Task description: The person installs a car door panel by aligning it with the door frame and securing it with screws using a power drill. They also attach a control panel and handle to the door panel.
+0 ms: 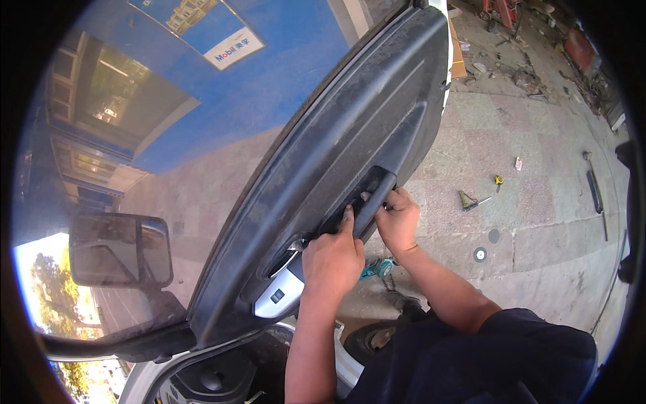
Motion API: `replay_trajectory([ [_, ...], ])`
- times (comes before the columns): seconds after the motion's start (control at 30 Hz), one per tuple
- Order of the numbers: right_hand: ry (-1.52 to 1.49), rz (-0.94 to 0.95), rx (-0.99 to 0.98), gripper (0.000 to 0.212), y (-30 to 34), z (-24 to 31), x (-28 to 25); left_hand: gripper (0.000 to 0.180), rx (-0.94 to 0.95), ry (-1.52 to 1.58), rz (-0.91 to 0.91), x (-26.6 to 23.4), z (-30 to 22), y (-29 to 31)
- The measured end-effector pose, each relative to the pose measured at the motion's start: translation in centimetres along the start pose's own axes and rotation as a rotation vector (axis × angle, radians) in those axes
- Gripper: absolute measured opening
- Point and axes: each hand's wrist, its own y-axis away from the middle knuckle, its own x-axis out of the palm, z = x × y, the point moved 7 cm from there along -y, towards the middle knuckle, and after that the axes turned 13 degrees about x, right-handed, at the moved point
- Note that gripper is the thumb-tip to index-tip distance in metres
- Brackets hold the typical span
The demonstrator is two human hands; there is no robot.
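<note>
A dark grey door panel point(316, 161) spans the middle of the view, on a vehicle door standing open. My left hand point(333, 259) rests over its armrest, index finger stretched into the recess point(374, 180) behind the pull handle point(385, 195); its other fingers are bent and partly hidden. My right hand point(402, 219) is closed at the outer side of that pull handle, thumb and fingers curled against it. Inside the recess a small pale spot shows, too small to name. Beside my left wrist lies the silver switch plate point(281, 293) with a dark window switch point(276, 295).
Beyond the glass are a side mirror point(121, 250) and a blue wall point(222, 87). On the paved floor at right lie a green-handled tool point(467, 200), a yellow item point(498, 180), discs point(480, 254) and a long dark bar point(595, 192). A teal power tool point(383, 268) is below the door.
</note>
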Motion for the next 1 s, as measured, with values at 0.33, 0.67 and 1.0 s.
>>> replay_trajectory([
  [0.33,0.016,-0.004,-0.194,0.029,1.6,0.5,0.7,0.06,0.003,-0.009,-0.012,0.4,0.1,0.1],
  [0.67,-0.044,0.027,-0.051,0.023,1.5,0.8,0.8,0.051,0.048,0.006,-0.075,0.9,0.5,0.5],
  [1.0,0.008,0.042,-0.089,0.022,1.5,0.7,1.0,0.049,0.054,-0.026,-0.147,0.9,0.2,0.6],
])
